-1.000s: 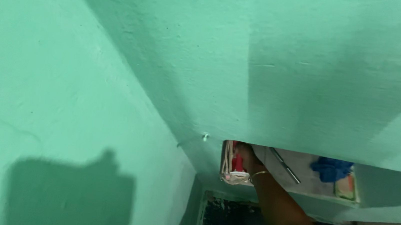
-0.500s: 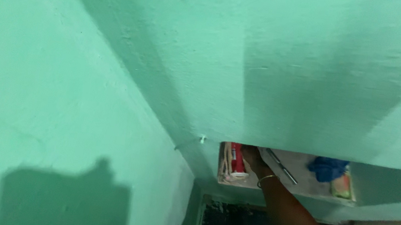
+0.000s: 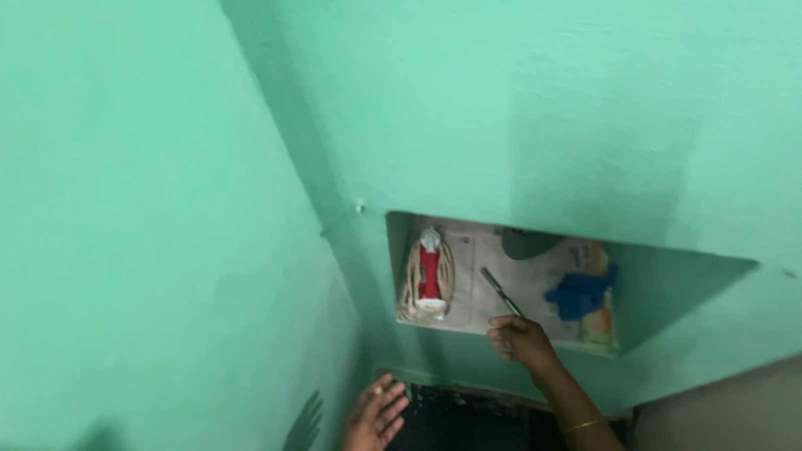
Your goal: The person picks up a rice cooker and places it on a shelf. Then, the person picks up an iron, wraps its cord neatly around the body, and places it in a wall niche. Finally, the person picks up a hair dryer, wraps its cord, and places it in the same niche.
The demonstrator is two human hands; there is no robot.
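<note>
Right hand (image 3: 521,342) at shelf (image 3: 509,335) edge, grip curled empty just beside thin metal tool (image 3: 499,289) at its 11 o'clock; left hand (image 3: 372,426) spread open against wall (image 3: 119,224); red torch (image 3: 429,274) at 9 o'clock; best pinched along the shaft.
</note>
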